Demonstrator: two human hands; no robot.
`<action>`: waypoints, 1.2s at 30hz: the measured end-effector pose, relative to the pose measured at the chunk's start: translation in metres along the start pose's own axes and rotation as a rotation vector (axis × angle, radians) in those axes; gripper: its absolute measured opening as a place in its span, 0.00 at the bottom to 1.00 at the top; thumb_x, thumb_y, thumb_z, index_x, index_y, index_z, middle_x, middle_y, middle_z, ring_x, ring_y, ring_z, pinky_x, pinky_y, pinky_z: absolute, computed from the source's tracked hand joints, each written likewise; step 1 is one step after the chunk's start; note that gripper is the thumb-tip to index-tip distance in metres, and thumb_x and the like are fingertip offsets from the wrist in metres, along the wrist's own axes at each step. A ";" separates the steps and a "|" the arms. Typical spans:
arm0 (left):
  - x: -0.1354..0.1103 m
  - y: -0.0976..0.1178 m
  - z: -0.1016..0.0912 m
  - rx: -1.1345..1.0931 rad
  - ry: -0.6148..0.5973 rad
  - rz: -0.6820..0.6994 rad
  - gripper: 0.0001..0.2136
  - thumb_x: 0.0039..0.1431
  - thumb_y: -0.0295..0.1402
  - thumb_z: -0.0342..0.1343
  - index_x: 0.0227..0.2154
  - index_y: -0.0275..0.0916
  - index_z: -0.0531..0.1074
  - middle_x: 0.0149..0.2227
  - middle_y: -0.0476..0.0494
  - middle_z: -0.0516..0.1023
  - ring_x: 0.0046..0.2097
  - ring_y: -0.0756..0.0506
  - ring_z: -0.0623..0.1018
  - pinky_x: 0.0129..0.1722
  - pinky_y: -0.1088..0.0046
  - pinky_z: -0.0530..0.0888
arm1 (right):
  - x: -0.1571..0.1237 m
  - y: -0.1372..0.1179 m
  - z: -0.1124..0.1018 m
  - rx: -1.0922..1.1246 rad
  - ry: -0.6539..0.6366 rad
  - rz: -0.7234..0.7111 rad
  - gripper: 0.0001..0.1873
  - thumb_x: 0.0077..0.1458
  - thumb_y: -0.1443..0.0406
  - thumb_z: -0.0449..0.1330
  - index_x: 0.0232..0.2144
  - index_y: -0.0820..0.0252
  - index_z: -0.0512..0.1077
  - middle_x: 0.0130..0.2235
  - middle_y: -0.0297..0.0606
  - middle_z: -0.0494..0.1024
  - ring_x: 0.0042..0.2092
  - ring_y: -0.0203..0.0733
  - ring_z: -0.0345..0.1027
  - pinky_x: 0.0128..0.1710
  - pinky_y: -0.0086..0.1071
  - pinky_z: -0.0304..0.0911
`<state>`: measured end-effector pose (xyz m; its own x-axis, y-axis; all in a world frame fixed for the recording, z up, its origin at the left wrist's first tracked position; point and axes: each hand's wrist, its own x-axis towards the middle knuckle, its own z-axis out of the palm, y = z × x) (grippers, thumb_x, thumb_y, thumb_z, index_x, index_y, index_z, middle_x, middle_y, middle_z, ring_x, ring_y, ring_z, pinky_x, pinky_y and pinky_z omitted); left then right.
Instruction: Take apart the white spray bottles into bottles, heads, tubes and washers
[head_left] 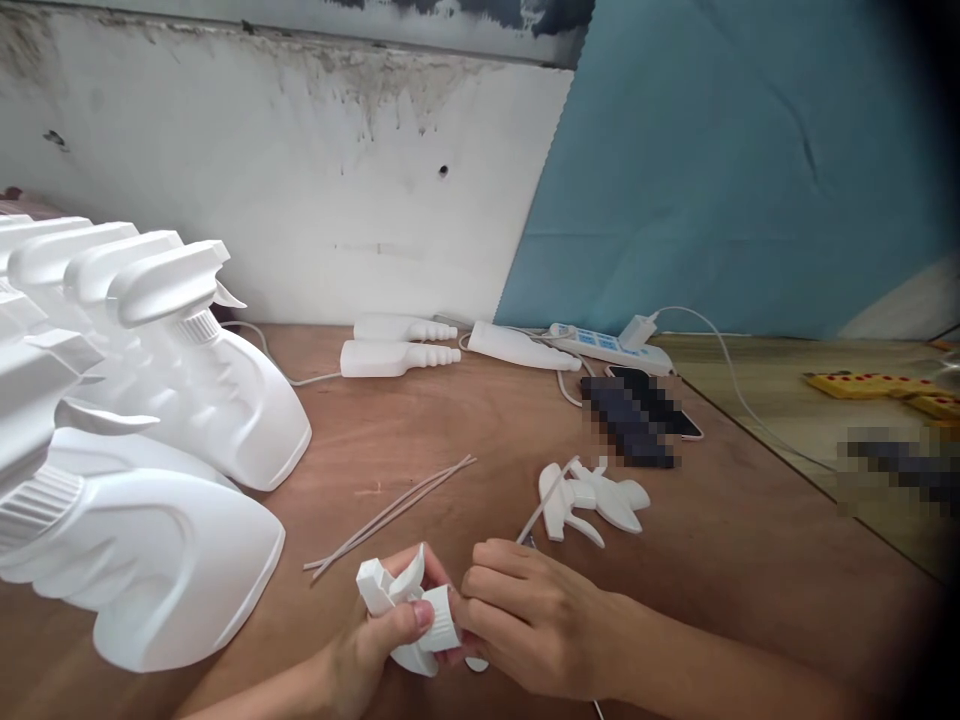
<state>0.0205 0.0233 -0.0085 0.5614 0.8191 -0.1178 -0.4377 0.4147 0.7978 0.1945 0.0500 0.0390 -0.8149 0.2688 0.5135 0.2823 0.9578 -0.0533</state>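
Note:
My left hand point(371, 645) is closed around a white trigger sprayer head point(405, 605) near the table's front edge, thumb across its ribbed cap. My right hand point(525, 620) is curled against the cap end of that sprayer head, fingers pinched together; what they pinch is hidden. A second white sprayer head point(592, 500) with a thin tube attached lies on the table just beyond my right hand. Several thin dip tubes point(394, 512) lie loose in front of my left hand.
White spray bottles with fitted triggers point(187, 400) stand in a row at the left on the brown wooden table point(750, 560). Further back lie three white capless bottles point(397, 358), a power strip point(607, 345) with cables and a phone point(637, 415). Yellow parts point(877, 385) sit at the far right.

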 end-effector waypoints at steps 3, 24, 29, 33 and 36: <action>0.000 -0.001 -0.001 -0.041 0.030 0.029 0.15 0.46 0.42 0.56 0.27 0.34 0.65 0.22 0.47 0.67 0.25 0.51 0.67 0.26 0.76 0.64 | 0.003 -0.001 0.002 -0.003 0.024 -0.007 0.10 0.53 0.75 0.52 0.23 0.67 0.70 0.20 0.35 0.63 0.24 0.35 0.47 0.22 0.31 0.48; -0.004 0.000 -0.004 0.605 -0.097 0.147 0.10 0.45 0.31 0.57 0.33 0.34 0.71 0.30 0.43 0.71 0.30 0.48 0.68 0.29 0.75 0.63 | 0.046 0.044 0.014 0.285 -0.108 0.307 0.15 0.57 0.75 0.47 0.42 0.64 0.70 0.32 0.37 0.73 0.35 0.34 0.65 0.34 0.27 0.65; -0.005 -0.003 -0.005 0.664 -0.082 0.156 0.21 0.36 0.22 0.60 0.38 0.37 0.69 0.35 0.45 0.71 0.34 0.47 0.69 0.34 0.74 0.65 | 0.073 0.035 0.045 0.263 -0.295 0.214 0.19 0.55 0.71 0.54 0.50 0.59 0.64 0.42 0.35 0.75 0.40 0.34 0.69 0.38 0.23 0.64; -0.004 -0.002 -0.005 0.517 -0.037 0.044 0.16 0.38 0.24 0.60 0.32 0.36 0.63 0.31 0.47 0.70 0.29 0.51 0.67 0.28 0.78 0.63 | 0.069 0.044 0.031 0.265 -0.290 0.194 0.19 0.56 0.66 0.55 0.51 0.62 0.63 0.45 0.39 0.74 0.44 0.37 0.68 0.43 0.28 0.62; -0.002 -0.002 -0.007 0.494 -0.034 0.020 0.11 0.43 0.26 0.59 0.31 0.35 0.65 0.27 0.48 0.70 0.26 0.52 0.64 0.25 0.78 0.60 | 0.045 0.050 0.006 0.127 -0.254 0.290 0.10 0.59 0.66 0.51 0.41 0.61 0.69 0.36 0.38 0.76 0.38 0.37 0.68 0.38 0.30 0.60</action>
<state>0.0160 0.0235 -0.0140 0.5827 0.8081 -0.0863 -0.0682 0.1544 0.9857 0.1684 0.1102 0.0542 -0.8142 0.5309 0.2348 0.4670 0.8393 -0.2783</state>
